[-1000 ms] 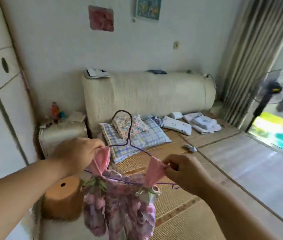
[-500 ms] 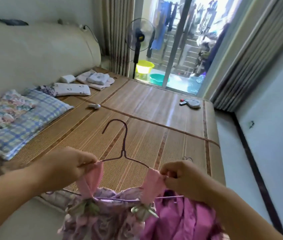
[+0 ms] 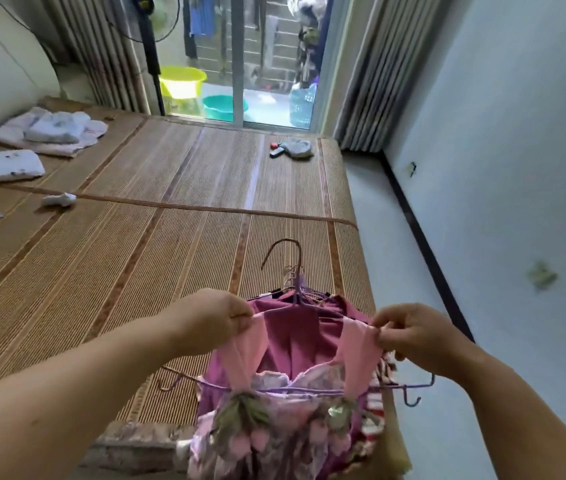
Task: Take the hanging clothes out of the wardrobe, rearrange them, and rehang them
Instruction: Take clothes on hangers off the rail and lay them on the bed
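Head view: two hands hold one garment up over the near corner of a bed.
Left hand: thumb and fingers pinch the top of the left pink strap, where it crosses the hanger shoulder.
Right hand: fingertips pinch the top of the right pink strap in the same way.
Floral dress: hangs by both straps between the hands; its skirt runs off the bottom edge.
Wire hanger: purple, carrying the dress, with its hook pointing away from the camera.
Magenta garment: lies on the mat directly behind and below the dress, on a pile of other hangers and clothes.
Woven mat: covers the bed surface.
Folded white laundry: sits at the far left of the mat, well apart from the hands.
Glass door: stands beyond the bed, with a yellow basin and a teal basin behind it.
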A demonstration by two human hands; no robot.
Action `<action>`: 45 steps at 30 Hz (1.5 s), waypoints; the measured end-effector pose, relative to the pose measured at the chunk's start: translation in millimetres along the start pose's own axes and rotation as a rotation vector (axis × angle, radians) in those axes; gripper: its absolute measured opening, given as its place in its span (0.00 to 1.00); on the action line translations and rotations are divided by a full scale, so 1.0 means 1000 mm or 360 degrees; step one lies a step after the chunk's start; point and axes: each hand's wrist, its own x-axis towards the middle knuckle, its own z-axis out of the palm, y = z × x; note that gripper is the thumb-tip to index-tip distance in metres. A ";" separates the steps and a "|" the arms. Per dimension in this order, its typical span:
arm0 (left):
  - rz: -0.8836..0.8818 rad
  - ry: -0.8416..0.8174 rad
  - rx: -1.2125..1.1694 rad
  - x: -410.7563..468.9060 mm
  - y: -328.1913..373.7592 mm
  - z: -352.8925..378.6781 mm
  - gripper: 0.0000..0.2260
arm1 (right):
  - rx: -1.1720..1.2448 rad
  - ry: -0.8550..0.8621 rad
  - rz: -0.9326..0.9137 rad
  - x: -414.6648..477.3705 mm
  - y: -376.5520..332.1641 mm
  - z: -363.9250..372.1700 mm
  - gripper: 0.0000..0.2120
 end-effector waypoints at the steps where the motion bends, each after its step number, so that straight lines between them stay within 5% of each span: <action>1: -0.0007 -0.0003 0.0031 0.017 0.004 0.006 0.09 | -0.0002 0.0029 0.0010 0.012 0.014 -0.002 0.11; 12: -0.0497 -0.0008 0.0315 0.231 -0.020 0.067 0.08 | 0.0042 0.0094 0.0212 0.222 0.157 0.013 0.10; 18: -0.0530 -0.0087 0.0518 0.313 -0.057 0.114 0.09 | 0.0037 0.0023 0.0389 0.309 0.226 0.064 0.10; 22: -0.0567 -0.0324 0.0475 0.341 -0.082 0.153 0.19 | -0.0021 -0.0003 0.0502 0.344 0.261 0.093 0.11; 31: -0.0645 -0.0337 0.0274 0.334 -0.115 0.221 0.28 | -0.0319 -0.0176 0.0535 0.389 0.284 0.141 0.15; 37: -0.0715 -0.0410 0.0222 0.302 -0.115 0.220 0.32 | -0.0530 -0.0160 0.0224 0.383 0.242 0.138 0.21; 45: -0.0797 0.0053 0.0204 0.235 -0.098 0.098 0.32 | -0.0557 -0.0199 -0.0750 0.369 0.050 0.136 0.30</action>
